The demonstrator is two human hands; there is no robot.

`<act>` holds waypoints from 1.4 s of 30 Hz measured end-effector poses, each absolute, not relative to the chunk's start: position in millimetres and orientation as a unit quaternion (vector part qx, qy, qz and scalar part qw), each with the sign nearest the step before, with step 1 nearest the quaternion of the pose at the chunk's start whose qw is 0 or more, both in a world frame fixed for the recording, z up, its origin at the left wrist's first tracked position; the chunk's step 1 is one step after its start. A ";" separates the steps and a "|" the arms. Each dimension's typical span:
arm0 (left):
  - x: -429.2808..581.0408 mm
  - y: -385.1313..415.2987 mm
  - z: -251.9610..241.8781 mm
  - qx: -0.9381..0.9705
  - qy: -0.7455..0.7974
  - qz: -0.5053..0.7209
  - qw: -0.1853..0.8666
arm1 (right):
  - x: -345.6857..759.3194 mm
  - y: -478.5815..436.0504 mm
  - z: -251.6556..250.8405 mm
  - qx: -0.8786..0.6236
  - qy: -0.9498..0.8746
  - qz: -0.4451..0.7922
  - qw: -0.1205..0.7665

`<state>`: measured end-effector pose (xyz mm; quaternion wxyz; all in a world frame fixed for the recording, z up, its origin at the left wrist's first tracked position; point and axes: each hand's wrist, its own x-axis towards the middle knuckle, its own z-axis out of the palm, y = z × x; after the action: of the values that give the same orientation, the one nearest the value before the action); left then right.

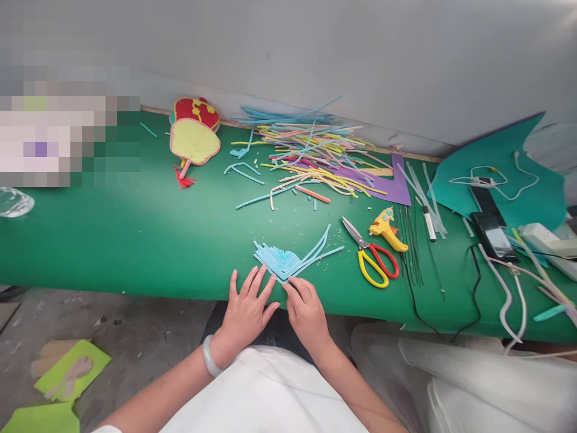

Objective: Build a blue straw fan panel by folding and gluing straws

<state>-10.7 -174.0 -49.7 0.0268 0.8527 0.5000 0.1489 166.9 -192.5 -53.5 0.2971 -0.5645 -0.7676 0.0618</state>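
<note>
A fan-shaped piece of bent light-blue strips [288, 258] lies near the front edge of the green table [135, 234]. My left hand [247, 310] rests flat beside it with fingers spread, the fingertips touching its lower left side. My right hand [306, 307] has its fingers curled and pressed on the piece's lower tip. A pale bangle sits on my left wrist.
Yellow-and-red scissors [372, 258] and a yellow glue gun [386, 228] lie to the right. A heap of coloured strips [311, 153] and purple sheet [396, 186] sit behind. Two finished fans [193, 135] lie back left; phones [491, 231], cables and teal sheet at right.
</note>
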 end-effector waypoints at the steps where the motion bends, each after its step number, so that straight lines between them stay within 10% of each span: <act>1: -10.8 -174.0 -49.8 0.853 0.500 0.149 0.026 | 166.9 -192.6 -53.5 -0.565 -0.767 0.062 0.297; 42: -9.5 -175.1 -47.8 0.849 0.505 0.154 0.033 | 164.4 -200.9 -55.2 -0.610 -0.744 0.033 0.270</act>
<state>-9.5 -175.1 -47.8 0.0332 0.8489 0.5046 0.1541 164.4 -200.9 -55.2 0.2699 -0.6101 -0.7442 0.0328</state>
